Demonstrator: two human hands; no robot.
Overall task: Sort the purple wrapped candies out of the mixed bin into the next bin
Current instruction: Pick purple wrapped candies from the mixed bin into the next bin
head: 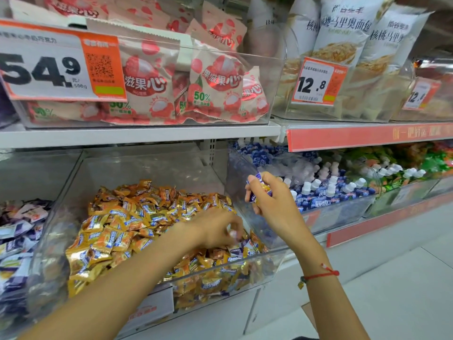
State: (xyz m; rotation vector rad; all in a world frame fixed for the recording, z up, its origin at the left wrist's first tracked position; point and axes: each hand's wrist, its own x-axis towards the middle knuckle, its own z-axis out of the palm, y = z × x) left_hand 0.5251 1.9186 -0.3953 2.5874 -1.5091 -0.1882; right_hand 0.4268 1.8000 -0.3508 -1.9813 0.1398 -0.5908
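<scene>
Your left hand (221,228) is down in the mixed bin (171,282), fingers curled into the heap of orange candies (137,222) near the front right corner. It is blurred, so you cannot tell whether the fingertips have pinched a wrapper or are only digging among them. A few purple candies (236,251) lie just beside that hand, against the bin's clear front wall.

Your right hand (272,200) is raised above the bin's right edge, fingers closed round a small bunch of purple-wrapped candies (255,191) — wrapper ends stick out above the thumb and below the fist. A red string bracelet (321,274) sits on that wrist.

The next bin (14,239), to the left of the mixed one, holds purple and white wrapped candies and is well apart from both hands. On the right, just behind your raised hand, stands a clear bin of blue drink pouches (326,190) with white caps.

On the shelf above — a clear bin of pink snack bags (213,79), fronted by a price card (58,65) reading 54.9, and beside it white bread bags (343,33) with a 12.8 tag (317,82).
</scene>
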